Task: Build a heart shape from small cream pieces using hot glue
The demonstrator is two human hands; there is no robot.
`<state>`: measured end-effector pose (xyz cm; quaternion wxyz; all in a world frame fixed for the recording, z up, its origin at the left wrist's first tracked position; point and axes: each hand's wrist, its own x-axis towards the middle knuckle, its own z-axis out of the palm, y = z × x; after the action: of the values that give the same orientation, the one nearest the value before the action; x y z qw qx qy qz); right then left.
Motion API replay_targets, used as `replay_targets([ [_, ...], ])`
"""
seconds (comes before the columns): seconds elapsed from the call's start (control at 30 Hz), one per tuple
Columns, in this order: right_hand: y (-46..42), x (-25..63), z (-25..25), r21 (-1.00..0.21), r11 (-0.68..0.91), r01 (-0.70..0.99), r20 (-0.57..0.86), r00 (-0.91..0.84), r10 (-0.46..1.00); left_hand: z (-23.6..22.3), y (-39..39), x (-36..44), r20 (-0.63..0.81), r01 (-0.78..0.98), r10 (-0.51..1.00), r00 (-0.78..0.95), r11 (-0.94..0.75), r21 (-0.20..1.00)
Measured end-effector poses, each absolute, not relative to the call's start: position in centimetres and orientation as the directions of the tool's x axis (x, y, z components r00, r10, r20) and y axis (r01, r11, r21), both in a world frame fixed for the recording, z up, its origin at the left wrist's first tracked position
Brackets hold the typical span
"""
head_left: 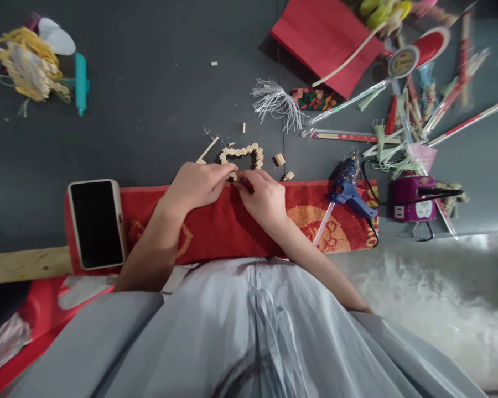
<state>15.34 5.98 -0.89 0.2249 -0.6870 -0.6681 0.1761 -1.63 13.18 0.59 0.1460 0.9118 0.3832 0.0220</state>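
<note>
A small frame [259, 153] built from short bundled pale wooden sticks lies on the dark table at the edge of the red towel. My left hand [202, 183] reaches in from the left, its fingers closed at the frame's near-left part. From the right, my right hand [265, 198] pinches at the frame's near side, its thumb and forefinger close to my left fingertips. My fingers hide that part of the frame. Two little stick bundles, one a stick bundle [279, 160] to the right of the frame, lie apart from it, and a thin loose stick [209, 148] lies to its left.
Under my forearms stretches the red towel [216, 232], bearing a phone [97, 224] at left and a blue glue gun [348, 193] at right. Beyond are a purple power socket block [415, 199], red paper [323, 41], white strings [278, 105], wrapped chopsticks [352, 136] and yellow cord [25, 61].
</note>
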Motion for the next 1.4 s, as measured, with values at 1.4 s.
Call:
replay_targets([
  [1.4,5.9,15.3,-0.8,-0.545,-0.023,0.838,0.052,0.062,0.997,1.5,13.4,-2.6,0.081,0.633,0.679,0.729,-0.715,0.295],
])
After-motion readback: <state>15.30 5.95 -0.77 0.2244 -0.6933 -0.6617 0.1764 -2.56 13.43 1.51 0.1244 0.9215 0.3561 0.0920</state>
